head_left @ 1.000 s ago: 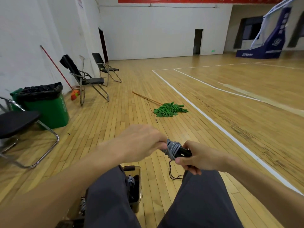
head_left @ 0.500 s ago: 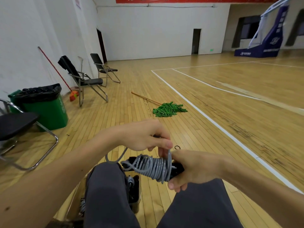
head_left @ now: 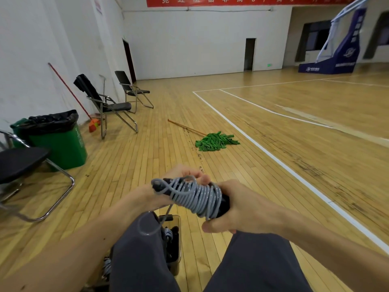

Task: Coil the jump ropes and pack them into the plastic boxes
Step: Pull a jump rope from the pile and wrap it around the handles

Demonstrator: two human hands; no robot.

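Note:
A grey jump rope [head_left: 196,198] is wound in many turns round its black handles, held above my knees. My right hand [head_left: 237,207] grips the right end of the handles. My left hand [head_left: 185,175] is behind the bundle with its fingers curled at the rope's turns near the left handle tip. A loose loop of the rope hangs down over my left thigh. On the floor between my legs stands a clear plastic box [head_left: 175,245] with dark handles and grey rope inside, partly hidden by my left leg.
A green mop [head_left: 214,141] with a wooden stick lies on the wooden floor ahead. A green bin [head_left: 61,142] and several folding chairs [head_left: 109,102] stand along the left wall. A basketball stand base [head_left: 334,62] is far right.
The bundle has swung from end-on to lying across, and more turns of rope show on the handles. My left hand moved from in front of the bundle to behind it.

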